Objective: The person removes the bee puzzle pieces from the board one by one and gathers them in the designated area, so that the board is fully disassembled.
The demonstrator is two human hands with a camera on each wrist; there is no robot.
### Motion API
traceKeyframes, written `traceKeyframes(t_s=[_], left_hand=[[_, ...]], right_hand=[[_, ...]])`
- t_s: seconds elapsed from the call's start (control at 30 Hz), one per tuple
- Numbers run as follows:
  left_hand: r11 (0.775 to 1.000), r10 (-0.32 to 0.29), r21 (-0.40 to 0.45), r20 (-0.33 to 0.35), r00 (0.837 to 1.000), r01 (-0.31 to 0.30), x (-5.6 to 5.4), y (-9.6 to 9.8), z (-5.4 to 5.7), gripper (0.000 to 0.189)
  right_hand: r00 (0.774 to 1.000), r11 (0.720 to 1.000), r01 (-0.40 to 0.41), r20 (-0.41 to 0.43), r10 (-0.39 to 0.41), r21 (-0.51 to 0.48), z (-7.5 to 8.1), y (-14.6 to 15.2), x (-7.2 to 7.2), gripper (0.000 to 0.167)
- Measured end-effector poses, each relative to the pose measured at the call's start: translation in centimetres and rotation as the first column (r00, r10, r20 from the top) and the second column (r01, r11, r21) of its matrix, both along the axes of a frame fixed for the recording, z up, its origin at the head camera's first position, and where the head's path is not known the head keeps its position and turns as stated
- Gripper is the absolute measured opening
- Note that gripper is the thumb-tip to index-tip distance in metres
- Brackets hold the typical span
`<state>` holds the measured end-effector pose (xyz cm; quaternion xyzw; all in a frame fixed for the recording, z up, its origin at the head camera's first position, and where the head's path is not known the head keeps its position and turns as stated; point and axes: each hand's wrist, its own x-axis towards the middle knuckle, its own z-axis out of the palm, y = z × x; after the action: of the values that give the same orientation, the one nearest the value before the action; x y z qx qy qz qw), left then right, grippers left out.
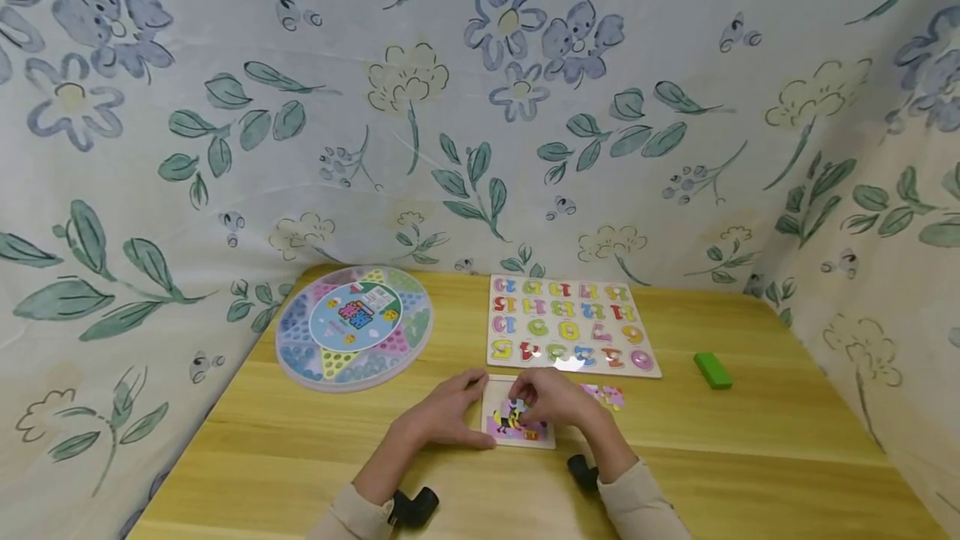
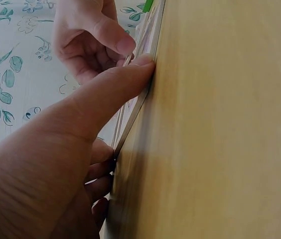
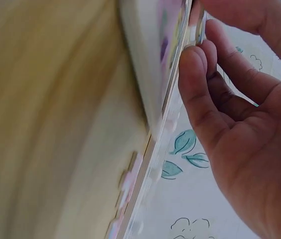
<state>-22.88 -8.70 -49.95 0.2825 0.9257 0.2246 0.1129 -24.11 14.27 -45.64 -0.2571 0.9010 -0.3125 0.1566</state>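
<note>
A small wooden jigsaw tray (image 1: 517, 442) lies on the table, with a pink picture of a bee-like figure partly filled in. My left hand (image 1: 447, 412) holds the tray at its left side, thumb along the near corner and fingers toward the far corner. Over the tray, my right hand (image 1: 557, 398) pinches a jigsaw piece (image 3: 201, 29) between thumb and fingertips; the hand covers part of the picture. Loose pink jigsaw pieces (image 1: 613, 396) lie just right of the tray, partly behind the right hand.
Behind the tray lies a number puzzle board (image 1: 647, 363). A round Chinese checkers set (image 1: 356, 327) is at the back left, and a green block (image 1: 712, 371) at the right. A floral cloth (image 1: 420, 190) hangs behind the wooden table (image 1: 750, 457).
</note>
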Motion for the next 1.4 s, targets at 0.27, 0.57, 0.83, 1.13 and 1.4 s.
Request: traceKeyframes(t_s=[0.27, 0.57, 0.83, 1.13, 1.4], left_hand=[[1.000, 0.006, 0.006, 0.002, 1.000, -0.006, 0.1, -0.1, 0.0, 0.106], [1.000, 0.002, 0.003, 0.016, 1.000, -0.002, 0.1, 0.0, -0.2, 0.106], [1.000, 0.012, 0.004, 0.036, 0.999, -0.012, 0.0, 0.0, -0.1, 0.107], [1.000, 0.007, 0.018, 0.038, 0.999, -0.007, 0.2, 0.0, -0.1, 0.107], [1.000, 0.010, 0.014, 0.040, 0.999, -0.011, 0.0, 0.0, -0.1, 0.108]], right_hand=[[1.000, 1.000, 0.020, 0.018, -0.020, -0.007, 0.2, 1.6, 0.4, 0.029], [0.999, 0.999, 0.040, 0.014, -0.040, -0.002, -0.3, 4.1, 0.6, 0.025], [0.996, 0.996, 0.084, 0.027, -0.084, 0.010, -0.1, 6.1, 0.7, 0.026], [0.994, 0.997, 0.082, 0.070, -0.083, 0.007, -0.2, 7.1, 0.8, 0.025], [0.993, 0.996, 0.088, 0.077, -0.089, 0.025, -0.2, 7.6, 0.6, 0.024]])
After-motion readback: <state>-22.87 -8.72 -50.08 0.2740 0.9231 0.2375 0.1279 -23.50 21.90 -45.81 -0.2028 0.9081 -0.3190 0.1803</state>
